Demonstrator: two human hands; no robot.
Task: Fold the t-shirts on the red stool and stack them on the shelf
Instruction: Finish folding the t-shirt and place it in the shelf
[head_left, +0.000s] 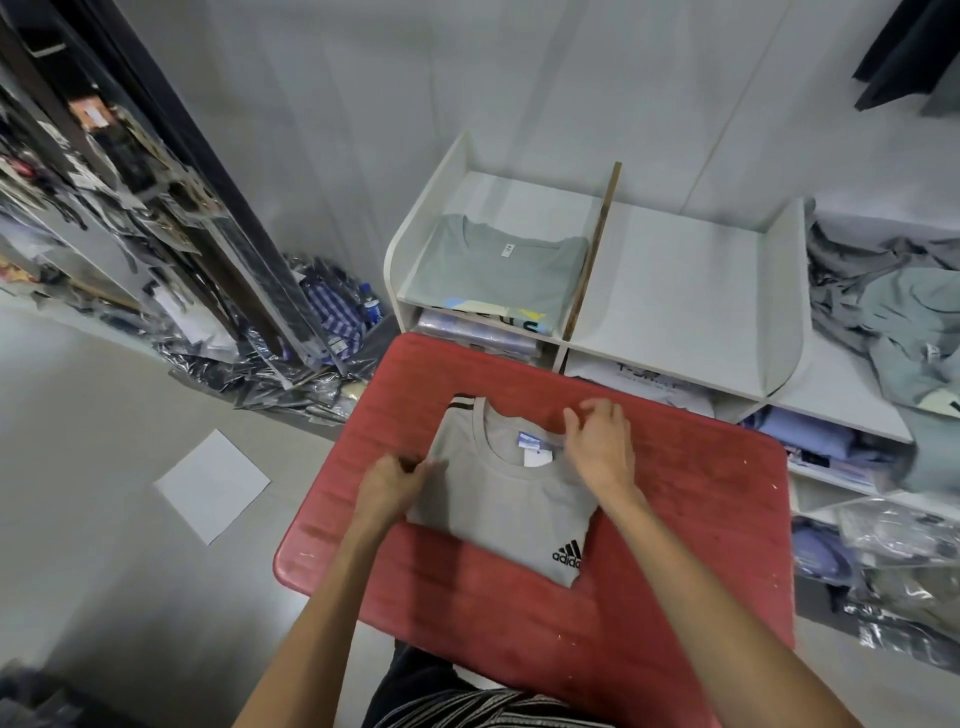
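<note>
Folding stage: the grey Adidas t-shirt (511, 499) lay on the red stool (675, 499) as a compact rectangle, collar away from the person, so it seemed nearly ready for stacking.
Left hand: the left hand (392, 486) was at the left edge of the shirt, and its fingers pinched the fabric near the shoulder fold.
Right hand: the right hand (600, 441) rested at the right side of the collar with fingers bent; it seemed to hold the fabric edge there, but the grasp was not fully visible.
Shelf: the white shelf (691, 291) stood just behind the stool; a folded grey-green t-shirt (493, 270) was already in its left top compartment, and the compartment beside it held nothing visible.
Other clothes: a heap of unfolded garments (893, 312) lay on the right part of the shelf.
Handling: the shirt was probably light, soft and limp, so the folds could open if lifted by one corner.
Where to hold: I judged it best to slide both hands under the two long sides and carry it flat.
</note>
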